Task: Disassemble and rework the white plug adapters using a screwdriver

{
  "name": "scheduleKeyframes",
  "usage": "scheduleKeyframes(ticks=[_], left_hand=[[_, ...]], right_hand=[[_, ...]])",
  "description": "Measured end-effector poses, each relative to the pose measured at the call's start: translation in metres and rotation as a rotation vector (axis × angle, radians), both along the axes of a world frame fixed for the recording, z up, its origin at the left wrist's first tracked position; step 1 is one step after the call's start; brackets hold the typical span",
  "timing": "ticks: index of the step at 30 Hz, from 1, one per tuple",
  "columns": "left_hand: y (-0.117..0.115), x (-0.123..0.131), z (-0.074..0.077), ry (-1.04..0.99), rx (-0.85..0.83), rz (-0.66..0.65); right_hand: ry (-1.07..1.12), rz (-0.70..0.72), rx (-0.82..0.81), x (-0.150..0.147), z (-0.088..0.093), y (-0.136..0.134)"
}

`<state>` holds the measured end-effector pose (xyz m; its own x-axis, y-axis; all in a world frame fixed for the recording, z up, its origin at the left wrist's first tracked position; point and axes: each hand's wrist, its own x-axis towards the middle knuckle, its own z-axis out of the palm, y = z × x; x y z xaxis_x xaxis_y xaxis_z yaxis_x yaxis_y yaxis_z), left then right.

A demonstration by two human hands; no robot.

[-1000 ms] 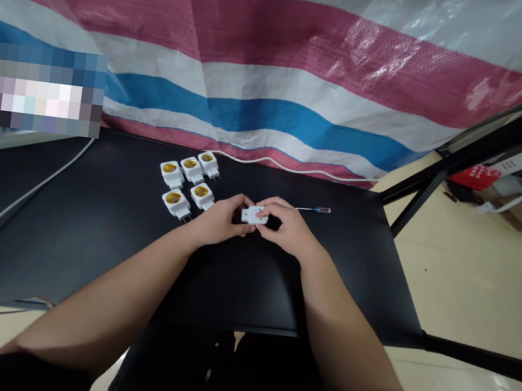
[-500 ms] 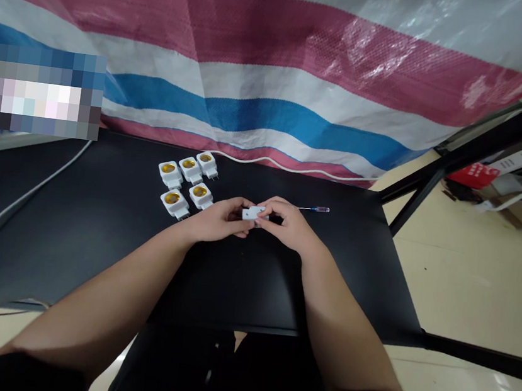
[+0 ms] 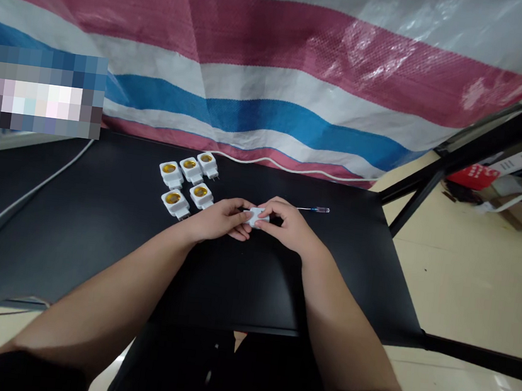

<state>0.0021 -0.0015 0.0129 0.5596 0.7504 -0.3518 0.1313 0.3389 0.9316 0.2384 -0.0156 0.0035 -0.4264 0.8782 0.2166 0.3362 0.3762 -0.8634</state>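
Observation:
A small white plastic housing [image 3: 255,216] is held between my two hands over the black table. My left hand [image 3: 218,221] is closed on its left end, the thumb lying on top. My right hand [image 3: 288,224] pinches the right end between thumb and fingers. Fingers cover much of the piece, so its exact kind is unclear. Just beyond my right hand lies a screwdriver [image 3: 320,210] with a clear purplish handle; its tip is hidden behind the hand. Several white plug-in units [image 3: 173,200] with round yellow faces and metal prongs lie to the left of my left hand.
The black table [image 3: 350,282] has a white cable [image 3: 265,160] along its back edge and a grey cable [image 3: 27,195] across its left side. A striped plastic sheet [image 3: 271,38] hangs behind. Black metal frame bars [image 3: 412,208] stand at the right. A blurred-out object [image 3: 36,92] sits back left.
My left thumb has shifted up onto the top of the white housing, and the piece has turned slightly in my fingers. The plug-in units and screwdriver have stayed put.

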Motion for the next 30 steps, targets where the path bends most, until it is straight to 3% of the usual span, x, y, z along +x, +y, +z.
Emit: scheduleKeyframes(ticks=[11, 19, 30], left_hand=[[-0.0015, -0.0012, 0.0007, 0.004, -0.084, -0.029], [-0.0046, 0.0005, 0.0072, 0.076, -0.063, -0.042], [-0.0036, -0.0006, 0.0050, 0.063, -0.061, -0.052]], right_hand=[[-0.011, 0.004, -0.025, 0.0003, 0.0023, -0.0030], [0.014, 0.005, -0.056, 0.0006, 0.0025, -0.0033], [0.018, -0.001, -0.049, 0.0007, 0.0024, -0.0039]])
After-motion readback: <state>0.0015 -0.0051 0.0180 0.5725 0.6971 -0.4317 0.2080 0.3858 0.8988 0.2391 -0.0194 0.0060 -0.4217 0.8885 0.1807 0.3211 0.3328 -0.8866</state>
